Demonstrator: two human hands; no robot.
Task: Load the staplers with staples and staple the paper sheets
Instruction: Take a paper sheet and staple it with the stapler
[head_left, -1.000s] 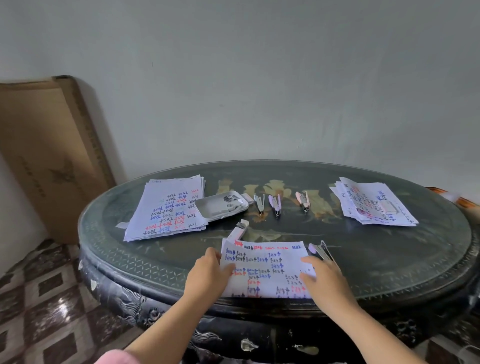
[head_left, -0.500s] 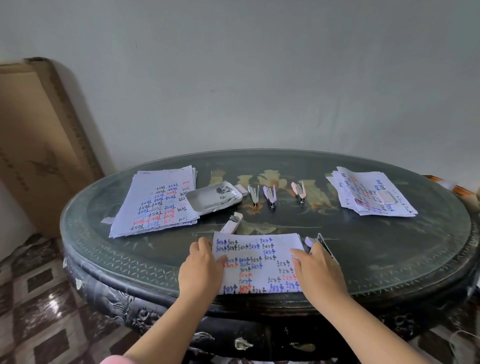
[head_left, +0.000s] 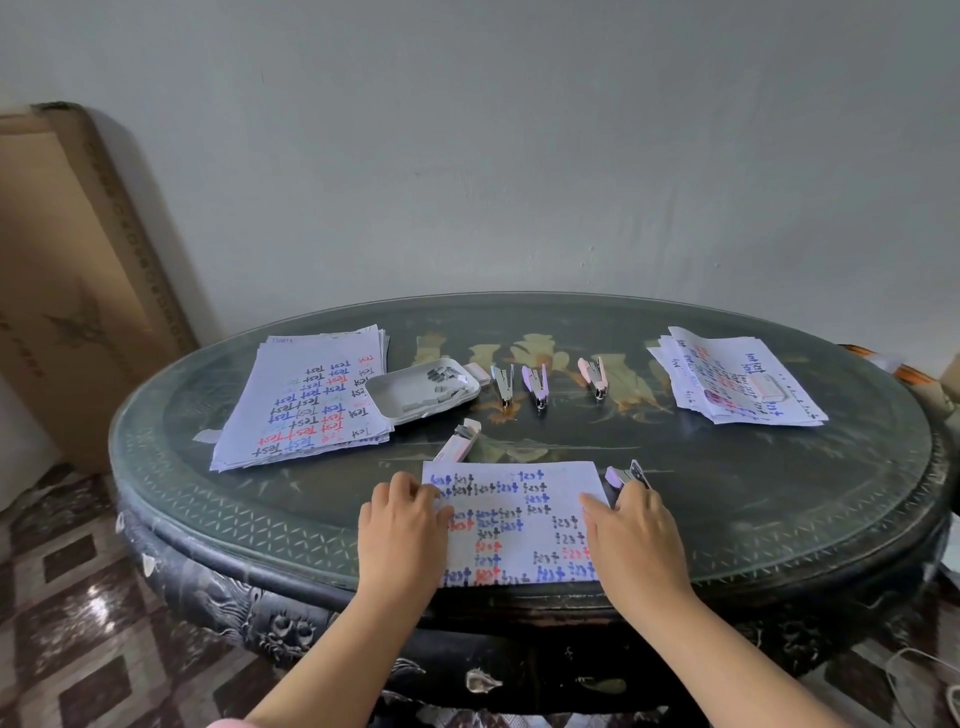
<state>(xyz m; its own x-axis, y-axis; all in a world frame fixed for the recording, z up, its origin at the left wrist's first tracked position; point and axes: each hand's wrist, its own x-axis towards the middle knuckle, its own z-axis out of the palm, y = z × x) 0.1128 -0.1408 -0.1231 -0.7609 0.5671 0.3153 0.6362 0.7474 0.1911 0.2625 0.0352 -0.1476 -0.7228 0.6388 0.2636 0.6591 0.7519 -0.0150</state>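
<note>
A small set of paper sheets (head_left: 519, 519) with handwritten "test" words lies at the table's near edge. My left hand (head_left: 402, 535) rests on its left side and my right hand (head_left: 636, 535) on its right side, fingers flat and spread. A lilac stapler (head_left: 626, 475) lies just beyond my right fingertips. Three more staplers stand in a row further back: a grey stapler (head_left: 503, 383), a purple stapler (head_left: 536, 383) and a pink stapler (head_left: 594, 375). A white tray (head_left: 415, 397) holds staple strips. A pink staple box (head_left: 458, 448) lies behind the sheets.
A thick pile of written sheets (head_left: 306, 405) lies at the back left and another pile (head_left: 737, 384) at the back right. The dark oval table (head_left: 779, 519) has a glass top. A large cardboard box (head_left: 67, 291) leans on the wall at left.
Both hands have slid slightly toward the near edge on the sheets, and the view has shifted a little. The sheets and staplers stay where they were.
</note>
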